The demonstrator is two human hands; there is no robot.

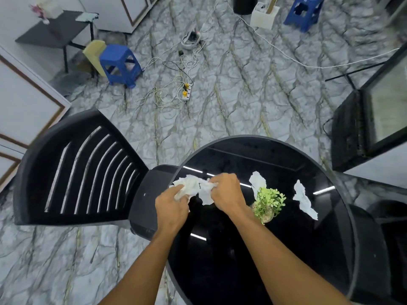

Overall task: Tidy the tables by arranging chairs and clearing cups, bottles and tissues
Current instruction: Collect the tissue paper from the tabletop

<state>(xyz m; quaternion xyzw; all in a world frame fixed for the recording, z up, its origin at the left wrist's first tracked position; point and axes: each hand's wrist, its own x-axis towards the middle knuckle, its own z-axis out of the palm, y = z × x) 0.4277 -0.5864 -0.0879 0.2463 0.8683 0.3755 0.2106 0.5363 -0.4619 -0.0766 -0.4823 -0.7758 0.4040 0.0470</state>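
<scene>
Crumpled tissues (193,187) bunch between left hand (170,206) and right hand (226,193), both gripping them.

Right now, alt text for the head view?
The left hand and right hand grip a bunch of crumpled tissue at the left edge of a round black table. One loose tissue lies behind a green plant, a second tissue to its right. A black chair stands left.

Floor (253,89): grey marble-pattern tile, dark and yellowish veins; wall panels (24,106), left: white, brown trim; black side table (55,34), far left; blue plastic stool (120,62) beside it; second blue plastic stool (304,12), far right; white power strip (187,93) amid loose cables (163,97), mid-floor; black-framed glass panel (387,102), right; glossy black round table (286,249), near, bearing strip-light reflections (323,190).
</scene>
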